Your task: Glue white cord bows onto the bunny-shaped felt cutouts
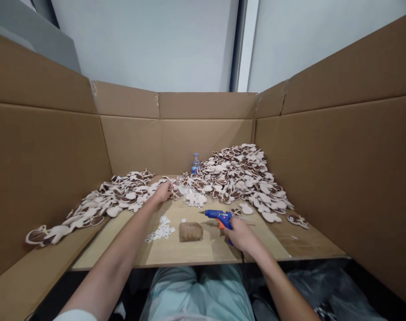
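Observation:
My right hand [241, 232] grips a blue glue gun [219, 215] with an orange trigger, its nozzle pointing left above the board. Farther off, my left hand [163, 192] reaches to the inner end of the left pile, fingers closed at a brown-and-white felt-like cut-out [175, 194] with a pale cord. The fingertips are partly hidden. Between the hands lies a brown block [191, 232], with a small white piece [184, 220] just behind it. Small white tags [161, 229] are scattered to its left.
Cut-outs form a long left pile [122, 191] and a taller right pile [239, 171]. A water bottle [196, 164] stands at the back beside clear plastic packaging [186, 185]. Cardboard walls [206, 138] enclose the wooden board [149, 256] on three sides. A loose cut-out [298, 221] lies at right.

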